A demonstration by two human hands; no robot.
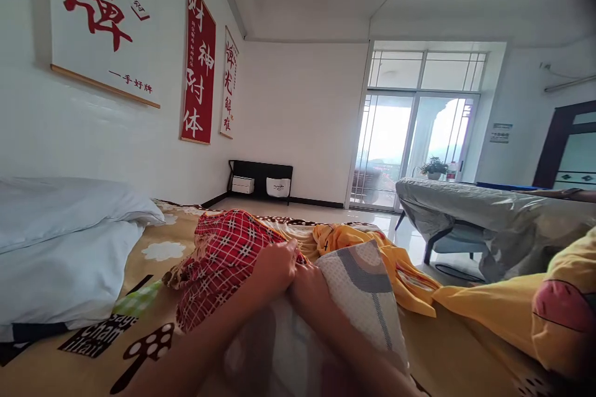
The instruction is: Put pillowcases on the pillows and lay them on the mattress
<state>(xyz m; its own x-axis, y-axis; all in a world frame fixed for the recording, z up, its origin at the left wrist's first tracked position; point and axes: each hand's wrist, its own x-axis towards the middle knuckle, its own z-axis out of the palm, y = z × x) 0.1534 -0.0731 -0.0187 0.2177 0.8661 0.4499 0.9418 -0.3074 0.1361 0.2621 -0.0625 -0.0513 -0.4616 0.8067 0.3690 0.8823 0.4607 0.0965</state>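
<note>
A red plaid cloth with gathered edges lies bunched up on the bed in front of me. My left hand is closed on its right edge, knuckles up. Right beside it, touching, my right hand is closed at the same edge; its fingertips are partly hidden behind the left hand. Under and beside my right forearm lies a white and grey quilted pillow. Just beyond the hands, a yellow printed cloth is crumpled along the far side of that pillow.
White pillows are stacked at the left on the patterned bedsheet. More yellow bedding spreads to the right. Past the bed stand a plastic-covered table, a chair and a low black shelf by the wall.
</note>
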